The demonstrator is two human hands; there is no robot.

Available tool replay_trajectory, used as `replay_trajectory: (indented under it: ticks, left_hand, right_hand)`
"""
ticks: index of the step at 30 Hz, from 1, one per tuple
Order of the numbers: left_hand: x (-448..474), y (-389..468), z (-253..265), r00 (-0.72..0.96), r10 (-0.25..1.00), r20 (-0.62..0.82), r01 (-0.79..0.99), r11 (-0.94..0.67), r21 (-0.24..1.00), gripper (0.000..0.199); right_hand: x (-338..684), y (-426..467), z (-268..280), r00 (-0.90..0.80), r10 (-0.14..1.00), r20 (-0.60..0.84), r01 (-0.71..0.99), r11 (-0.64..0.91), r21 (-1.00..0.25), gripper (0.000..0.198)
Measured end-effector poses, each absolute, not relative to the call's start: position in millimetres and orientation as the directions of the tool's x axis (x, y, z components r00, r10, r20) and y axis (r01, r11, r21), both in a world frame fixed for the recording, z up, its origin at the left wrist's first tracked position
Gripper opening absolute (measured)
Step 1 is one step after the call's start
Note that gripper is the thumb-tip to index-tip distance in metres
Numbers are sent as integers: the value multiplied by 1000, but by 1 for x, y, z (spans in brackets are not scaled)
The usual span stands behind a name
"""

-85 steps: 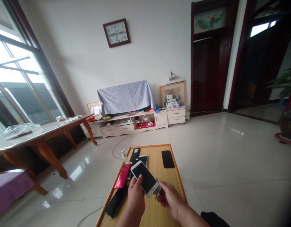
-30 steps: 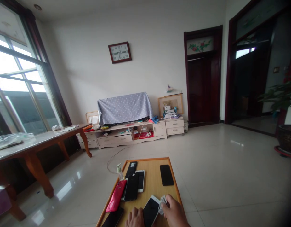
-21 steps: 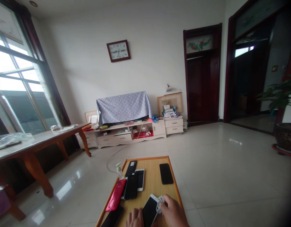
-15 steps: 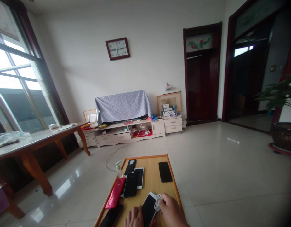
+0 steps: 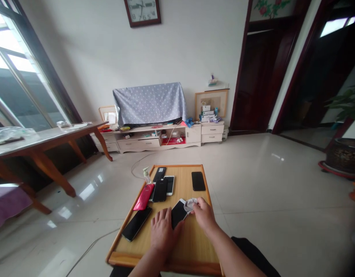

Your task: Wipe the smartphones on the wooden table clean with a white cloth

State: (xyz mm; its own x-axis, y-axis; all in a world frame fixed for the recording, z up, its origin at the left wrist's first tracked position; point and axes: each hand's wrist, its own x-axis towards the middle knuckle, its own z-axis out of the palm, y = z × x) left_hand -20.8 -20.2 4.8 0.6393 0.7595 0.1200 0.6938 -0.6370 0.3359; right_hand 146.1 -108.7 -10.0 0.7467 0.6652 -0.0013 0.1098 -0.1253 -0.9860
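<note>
A white smartphone point(image 5: 178, 214) with a dark screen lies tilted on the small wooden table point(image 5: 177, 246). My left hand point(image 5: 163, 230) grips it low down, fingers along its left side and thumb at its lower right edge. Pinched in my right hand point(image 5: 204, 213) is a light grey cloth point(image 5: 190, 205), which touches the phone's upper right edge. To the left lie a pink-red phone point(image 5: 144, 196), a dark phone point(image 5: 137, 224) and a black phone point(image 5: 160, 190), which overlaps another white phone point(image 5: 170, 184).
A pump bottle point(image 5: 146, 176) stands at the table's left edge by a further black phone point(image 5: 159, 174). One black phone point(image 5: 198, 181) lies at the far right. Beyond are a long table point(image 5: 45, 138), a low cabinet point(image 5: 143, 144) and a potted plant point(image 5: 343, 156).
The view has tilted down, so more of the table and both forearms show. The grey cloth appears more spread out at the phone's upper right edge. My left hand stays at the phone.
</note>
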Motion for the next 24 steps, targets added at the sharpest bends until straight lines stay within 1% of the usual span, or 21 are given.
replay_trajectory:
  ticks: [1,2,4,5,7,10,13,16,18,19,22,24]
  left_hand:
    - [-21,-19,6,631,760,154,660,-631,408,63]
    - [-21,-18,8,617,767,175,607,-605,515,58]
    - [-18,-16,9,591,791,161,451,-489,747,54]
    - [-16,-15,9,591,797,125,361,-400,842,53]
    - [-12,-15,8,615,786,64,263,-280,923,47]
    - [-7,-17,4,633,774,9,211,-184,960,38]
    - [-5,-19,0,626,780,-18,171,-115,979,35]
    - [-7,-20,-1,622,783,-16,152,-100,983,33]
    - [-10,-20,0,624,781,-5,163,-124,979,33]
    - [-13,-20,1,626,780,3,176,-145,974,33]
    - [-26,-18,3,630,776,46,233,-245,941,33]
    - [-39,-16,5,621,779,87,278,-322,905,33]
  right_hand:
    - [143,-108,-9,733,680,-1,93,-103,-990,26]
    - [140,-107,-8,715,699,-6,72,-81,-994,27]
    - [133,-106,-5,676,737,-17,32,-52,-998,28]
    - [130,-106,-4,658,753,-20,21,-45,-999,29]
    - [124,-106,-4,637,771,-12,22,-34,-999,29]
    - [119,-107,-3,644,763,53,93,-9,-996,28]
    - [112,-109,-1,653,740,162,202,36,-979,25]
    - [102,-110,-3,568,758,321,379,105,-919,32]
    - [96,-109,-6,513,766,388,487,113,-866,35]
    - [95,-108,-8,513,760,398,523,90,-848,33]
    - [101,-105,-15,588,716,376,561,-26,-828,23]
    - [109,-105,-19,631,685,365,568,-88,-818,21]
